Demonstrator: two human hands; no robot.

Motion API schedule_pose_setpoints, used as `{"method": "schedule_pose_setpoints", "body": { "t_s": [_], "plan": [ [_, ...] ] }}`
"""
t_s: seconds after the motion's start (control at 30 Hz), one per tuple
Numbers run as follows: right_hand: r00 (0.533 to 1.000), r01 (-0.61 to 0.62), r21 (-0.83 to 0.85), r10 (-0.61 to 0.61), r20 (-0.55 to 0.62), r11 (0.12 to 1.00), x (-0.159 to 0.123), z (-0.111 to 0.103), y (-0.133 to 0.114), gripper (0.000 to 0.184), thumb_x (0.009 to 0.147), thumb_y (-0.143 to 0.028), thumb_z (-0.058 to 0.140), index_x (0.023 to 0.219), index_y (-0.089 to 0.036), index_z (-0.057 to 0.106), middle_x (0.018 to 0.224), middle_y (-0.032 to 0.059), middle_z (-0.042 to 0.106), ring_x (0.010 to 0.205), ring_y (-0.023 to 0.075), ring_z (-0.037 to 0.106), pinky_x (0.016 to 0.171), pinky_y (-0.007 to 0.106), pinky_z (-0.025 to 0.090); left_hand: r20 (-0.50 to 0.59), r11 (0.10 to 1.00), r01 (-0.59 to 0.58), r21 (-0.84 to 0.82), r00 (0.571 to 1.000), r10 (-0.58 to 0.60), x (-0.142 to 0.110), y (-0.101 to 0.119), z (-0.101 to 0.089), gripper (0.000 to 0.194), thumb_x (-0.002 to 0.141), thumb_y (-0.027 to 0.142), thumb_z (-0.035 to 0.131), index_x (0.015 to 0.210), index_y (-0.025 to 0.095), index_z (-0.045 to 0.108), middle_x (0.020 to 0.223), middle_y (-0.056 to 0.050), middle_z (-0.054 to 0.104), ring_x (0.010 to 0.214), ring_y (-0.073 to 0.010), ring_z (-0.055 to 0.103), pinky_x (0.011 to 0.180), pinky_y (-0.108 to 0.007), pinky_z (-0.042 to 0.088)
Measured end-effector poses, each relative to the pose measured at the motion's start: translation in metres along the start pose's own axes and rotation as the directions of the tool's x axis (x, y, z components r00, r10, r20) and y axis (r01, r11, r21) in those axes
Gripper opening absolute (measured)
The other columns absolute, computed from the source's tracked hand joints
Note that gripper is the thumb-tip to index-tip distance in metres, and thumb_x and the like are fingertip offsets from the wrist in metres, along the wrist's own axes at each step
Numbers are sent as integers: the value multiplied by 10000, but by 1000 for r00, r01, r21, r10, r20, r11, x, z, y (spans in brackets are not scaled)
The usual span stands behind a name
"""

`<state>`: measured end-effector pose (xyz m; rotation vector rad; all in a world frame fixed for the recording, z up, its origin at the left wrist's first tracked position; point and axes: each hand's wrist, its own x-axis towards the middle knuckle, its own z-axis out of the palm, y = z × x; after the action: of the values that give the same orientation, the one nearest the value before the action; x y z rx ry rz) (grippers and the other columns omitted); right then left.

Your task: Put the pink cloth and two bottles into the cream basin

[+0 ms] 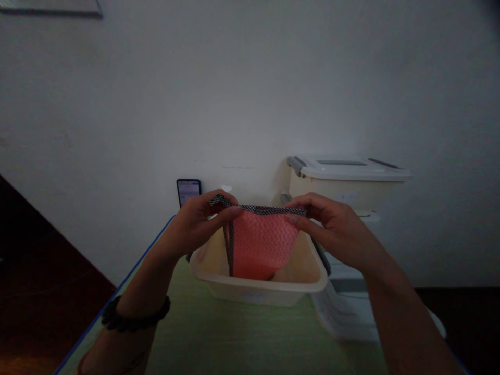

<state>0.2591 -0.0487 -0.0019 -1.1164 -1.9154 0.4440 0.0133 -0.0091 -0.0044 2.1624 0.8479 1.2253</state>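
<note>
A pink textured cloth (260,245) with a black-and-white patterned border hangs from both hands over a cream plastic bin (258,291). My left hand (199,219) pinches the border at the cloth's upper left corner. At the upper right, my right hand (328,221) holds the same edge between thumb and fingers. The border is stretched nearly level between them. The cloth's lower part hangs down inside the bin, and its bottom is partly hidden by the front rim.
Behind the bin, a phone (189,190) leans against the white wall (250,94). A lidded storage box (344,190) stands at the back right. A pale lid (351,312) lies under my right forearm on the green table (219,338).
</note>
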Motion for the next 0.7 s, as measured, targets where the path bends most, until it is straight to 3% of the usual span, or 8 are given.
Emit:
{"method": "schedule_pose_setpoints", "body": {
  "t_s": [0.13,0.33,0.53,0.7],
  "plan": [
    [997,-45,0,45,-59,999,-1,-3,1,204,800,-392,644,827,-190,645,748,9,631,668,142,572,616,276,453,-1,999,-5,-34,1000,5,1,-3,0,108,797,275,601,765,173,587,674,18,575,627,-103,533,587,-195,452],
    [991,-50,102,63,-121,994,-1,-3,5,185,791,-348,669,902,-201,658,765,6,627,712,144,589,657,279,468,-52,999,-9,-43,999,7,2,-6,0,73,787,235,605,806,165,620,707,4,620,661,-107,563,631,-204,470],
    [988,106,118,-91,-121,987,-2,0,5,159,842,-268,610,993,-238,572,783,-24,517,692,112,522,631,242,444,-141,1000,14,-3,990,-14,2,-7,1,124,780,254,628,851,171,686,795,-26,695,723,-132,619,678,-227,504],
    [988,128,31,-125,-94,991,-2,-1,4,90,862,-270,582,931,-224,546,730,-34,487,652,106,490,600,234,416,-174,999,19,28,985,-14,2,-9,-1,156,787,280,637,888,197,720,818,-16,729,773,-152,652,735,-249,518]
  ]
}}
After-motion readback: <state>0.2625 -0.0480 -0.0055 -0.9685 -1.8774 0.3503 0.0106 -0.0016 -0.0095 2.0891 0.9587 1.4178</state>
